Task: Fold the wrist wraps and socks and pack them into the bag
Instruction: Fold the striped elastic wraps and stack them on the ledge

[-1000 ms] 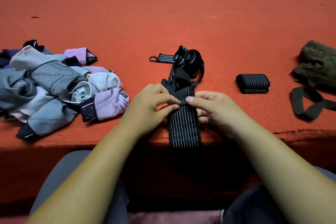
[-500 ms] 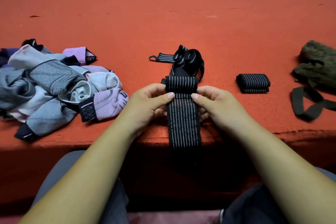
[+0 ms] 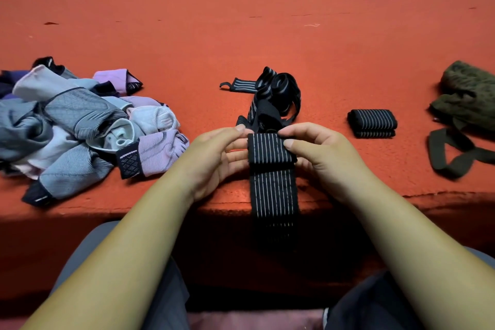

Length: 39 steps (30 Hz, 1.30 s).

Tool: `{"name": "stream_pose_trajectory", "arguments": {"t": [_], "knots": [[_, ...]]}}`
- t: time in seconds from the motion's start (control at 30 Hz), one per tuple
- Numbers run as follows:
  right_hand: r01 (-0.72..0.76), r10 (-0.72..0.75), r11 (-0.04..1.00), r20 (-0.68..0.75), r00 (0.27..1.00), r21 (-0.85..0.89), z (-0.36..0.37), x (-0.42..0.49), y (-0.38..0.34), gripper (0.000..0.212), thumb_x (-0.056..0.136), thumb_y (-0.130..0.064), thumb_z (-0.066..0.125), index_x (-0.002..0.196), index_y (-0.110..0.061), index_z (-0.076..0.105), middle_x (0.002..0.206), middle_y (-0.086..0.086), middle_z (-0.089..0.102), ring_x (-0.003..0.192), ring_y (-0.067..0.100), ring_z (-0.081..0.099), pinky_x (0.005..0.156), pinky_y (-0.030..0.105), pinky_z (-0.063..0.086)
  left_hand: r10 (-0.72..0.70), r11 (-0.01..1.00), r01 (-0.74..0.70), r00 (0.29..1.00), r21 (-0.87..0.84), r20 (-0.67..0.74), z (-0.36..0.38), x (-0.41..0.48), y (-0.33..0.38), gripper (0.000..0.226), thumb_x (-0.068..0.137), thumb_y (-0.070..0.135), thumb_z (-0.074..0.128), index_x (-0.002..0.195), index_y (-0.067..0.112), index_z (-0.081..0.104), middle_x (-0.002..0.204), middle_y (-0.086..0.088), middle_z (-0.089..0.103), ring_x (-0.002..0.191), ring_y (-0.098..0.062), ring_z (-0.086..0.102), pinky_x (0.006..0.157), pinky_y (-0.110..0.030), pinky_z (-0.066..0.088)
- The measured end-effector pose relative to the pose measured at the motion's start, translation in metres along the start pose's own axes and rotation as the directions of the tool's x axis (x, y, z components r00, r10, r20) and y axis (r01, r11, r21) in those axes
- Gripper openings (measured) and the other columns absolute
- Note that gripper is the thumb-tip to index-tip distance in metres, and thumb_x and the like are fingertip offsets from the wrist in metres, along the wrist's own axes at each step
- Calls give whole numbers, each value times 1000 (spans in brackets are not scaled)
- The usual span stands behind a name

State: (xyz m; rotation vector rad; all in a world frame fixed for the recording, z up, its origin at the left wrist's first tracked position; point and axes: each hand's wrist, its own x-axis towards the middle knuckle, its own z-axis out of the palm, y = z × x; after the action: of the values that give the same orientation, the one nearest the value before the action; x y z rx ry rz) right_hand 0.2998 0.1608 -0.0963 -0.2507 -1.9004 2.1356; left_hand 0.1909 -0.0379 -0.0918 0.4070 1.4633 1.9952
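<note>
Fold in progress. We pinch the wrap (image 3: 272, 147) at the near edge of the tabletop (image 3: 348, 35), left hand (image 3: 214, 161) and right hand (image 3: 324, 161) each clamping one side of its fold, thumbs on top. The tail hangs over the edge. The elastic weave looks light, soft and springy, so we judge it best held at both fold edges, lest it unroll. The bag (image 3: 468, 99) lies well apart, rightward.

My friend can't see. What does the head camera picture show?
The left hand and right hand pinch a half-folded striped wrist wrap on a red surface. Socks lie left; a folded wrap and green bag lie right.
</note>
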Motion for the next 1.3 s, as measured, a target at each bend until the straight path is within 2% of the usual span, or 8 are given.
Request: {"name": "stream_pose_trajectory", "arguments": {"t": [0.23,0.47,0.6,0.8,1.0,1.1,1.2,1.3], "knots": [[-16,17,999,28,999,-38,-2,2,2,31,100,-8,71,129,-17,70,97,9,72,87,25,65,76,39,54,105,976,-101,994,192,-10,0,1,-10,17,98,7,70,114,6,75,109,-14,77,94,-20,73,77,-29,59],[-43,69,967,94,993,-251,-2,-1,3,16,105,-19,66,99,-6,73,76,6,68,66,18,60,62,37,52,111,976,-109,994,191,2,0,1,-8,22,101,15,70,119,4,74,116,-17,76,95,-24,68,85,-36,57],[-19,25,971,20,1000,-238,1,-1,6,11,104,-20,68,100,-14,77,82,12,72,72,22,62,69,39,49,61,947,-55,998,318,-8,-4,2,-11,16,96,13,76,109,4,76,96,-15,68,86,-26,60,80,-35,56],[-24,34,991,74,997,-135,1,-2,2,27,110,-13,56,129,-22,72,89,4,74,72,14,65,67,33,57,136,961,-114,988,251,-75,-4,6,-13,22,97,2,70,117,5,76,121,-18,77,103,-27,70,99,-46,55],[-61,61,998,20,998,7,4,0,-2,39,103,7,46,110,-11,80,93,10,77,71,14,69,61,22,56,87,986,-66,987,156,-133,1,5,-10,27,98,-7,61,116,7,77,110,-16,78,99,-22,72,90,-33,61],[-88,87,989,12,996,120,5,2,-3,42,100,8,40,106,-4,80,98,17,80,81,17,75,67,23,58,10,996,2,991,87,-136,4,4,-8,22,107,6,53,118,-1,70,98,-14,77,83,-16,75,74,-26,63],[-62,61,994,11,998,88,2,4,1,32,102,4,50,108,-5,80,108,22,79,97,24,75,84,33,61,-46,993,53,996,103,-70,4,3,-12,33,108,29,60,121,1,70,101,-12,78,89,-20,74,86,-32,63],[-34,32,997,28,999,64,-1,3,2,29,101,2,61,115,-14,80,109,16,78,99,25,73,92,40,62,11,989,-5,999,150,-38,5,1,-14,22,102,13,67,119,1,71,105,-12,78,90,-19,74,81,-27,62]]}}
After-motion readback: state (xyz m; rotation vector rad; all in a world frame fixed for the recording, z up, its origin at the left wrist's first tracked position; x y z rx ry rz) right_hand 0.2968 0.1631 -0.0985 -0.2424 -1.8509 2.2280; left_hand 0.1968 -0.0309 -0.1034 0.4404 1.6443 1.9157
